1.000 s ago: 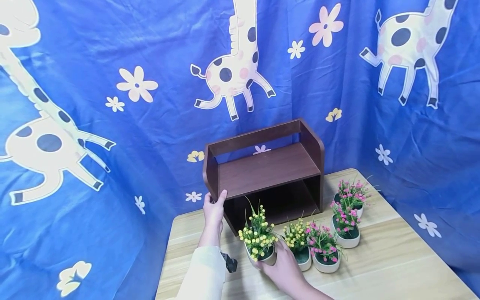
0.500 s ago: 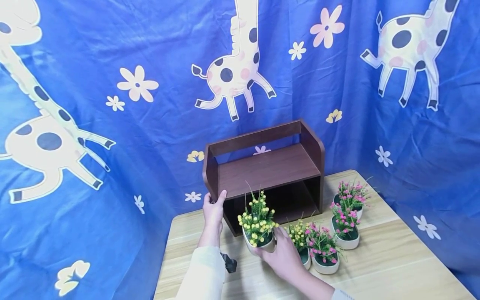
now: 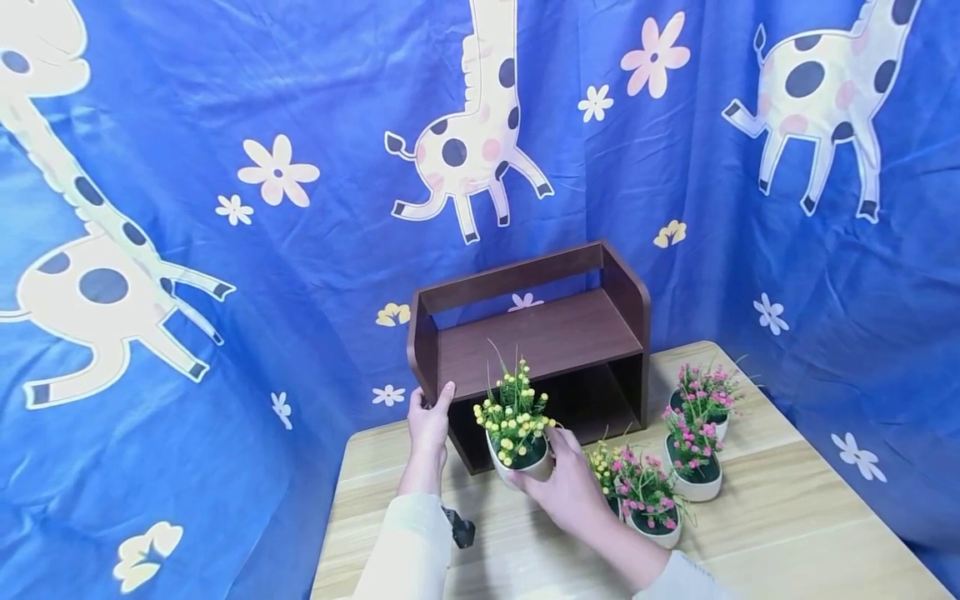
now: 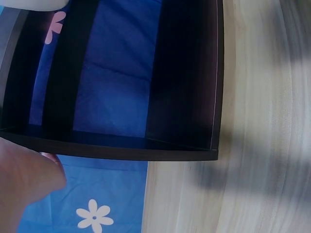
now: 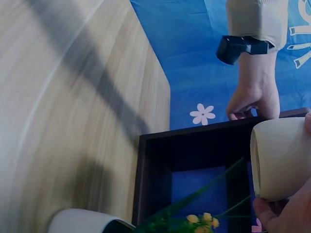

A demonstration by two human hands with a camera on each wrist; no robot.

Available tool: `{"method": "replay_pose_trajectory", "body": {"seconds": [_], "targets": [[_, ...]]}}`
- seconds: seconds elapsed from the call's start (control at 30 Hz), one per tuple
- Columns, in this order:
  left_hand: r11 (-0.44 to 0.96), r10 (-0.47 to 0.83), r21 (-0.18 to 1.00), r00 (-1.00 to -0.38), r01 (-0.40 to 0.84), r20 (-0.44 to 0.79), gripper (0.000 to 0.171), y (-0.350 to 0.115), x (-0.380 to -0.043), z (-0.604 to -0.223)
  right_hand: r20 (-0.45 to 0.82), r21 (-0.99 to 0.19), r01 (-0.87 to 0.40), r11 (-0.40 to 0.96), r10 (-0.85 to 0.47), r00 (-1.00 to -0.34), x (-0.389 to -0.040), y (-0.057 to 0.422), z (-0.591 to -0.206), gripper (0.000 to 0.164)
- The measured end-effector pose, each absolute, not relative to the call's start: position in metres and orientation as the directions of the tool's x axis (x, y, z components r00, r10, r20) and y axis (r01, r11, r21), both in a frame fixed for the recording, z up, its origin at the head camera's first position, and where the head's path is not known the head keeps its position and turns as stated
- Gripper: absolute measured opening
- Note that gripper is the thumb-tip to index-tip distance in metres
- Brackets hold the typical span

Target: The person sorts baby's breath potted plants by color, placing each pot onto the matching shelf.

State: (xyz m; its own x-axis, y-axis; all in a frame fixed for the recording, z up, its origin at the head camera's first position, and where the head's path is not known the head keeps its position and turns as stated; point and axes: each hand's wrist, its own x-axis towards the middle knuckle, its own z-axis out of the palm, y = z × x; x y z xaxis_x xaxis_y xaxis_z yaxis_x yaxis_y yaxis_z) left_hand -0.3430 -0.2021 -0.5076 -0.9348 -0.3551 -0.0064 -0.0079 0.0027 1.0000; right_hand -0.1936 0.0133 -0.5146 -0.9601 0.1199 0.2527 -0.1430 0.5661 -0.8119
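Note:
In the head view, my left hand (image 3: 429,427) grips the left side panel of a dark brown two-tier desktop shelf (image 3: 536,343), its thumb by the middle board's front edge. My right hand (image 3: 566,487) holds a potted artificial plant with yellow flowers (image 3: 516,425) by its cream pot, fingers on the right side. The plant is raised off the table in front of the shelf, its leaves overlapping the front edge of the middle board. From the right wrist, the cream pot (image 5: 281,158) shows sideways between thumb and fingers; its flowers are mostly out of frame.
Right of my hand stand a second yellow-flowered plant (image 3: 602,467), partly hidden, and three pink-flowered plants, the nearest pink plant (image 3: 651,500) beside it. They stand on a wooden table (image 3: 795,533). A blue giraffe-print curtain (image 3: 322,275) hangs behind. A black wrist device (image 3: 460,527) sits on my left wrist.
My right hand has lifted the yellow-flowered plant upward and away from me, closer to the middle board. The left hand keeps its grip on the shelf; the other plants stay put.

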Motion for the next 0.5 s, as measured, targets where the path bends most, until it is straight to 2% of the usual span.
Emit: {"method": "replay_pose_trajectory", "body": {"seconds": [0.23, 0.5], "targets": [[-0.003, -0.363, 1.000, -0.932, 0.002, 0.001, 0.049, -0.201, -0.342, -0.506, 0.303, -0.813, -0.189, 0.551, 0.124, -0.945, -0.209, 0.019, -0.499, 0.097], [0.022, -0.365, 1.000, -0.931, -0.003, 0.005, 0.053, -0.201, -0.340, -0.507, 0.356, -0.808, -0.228, 0.543, 0.142, -0.923, -0.228, 0.020, -0.490, 0.087]]}}
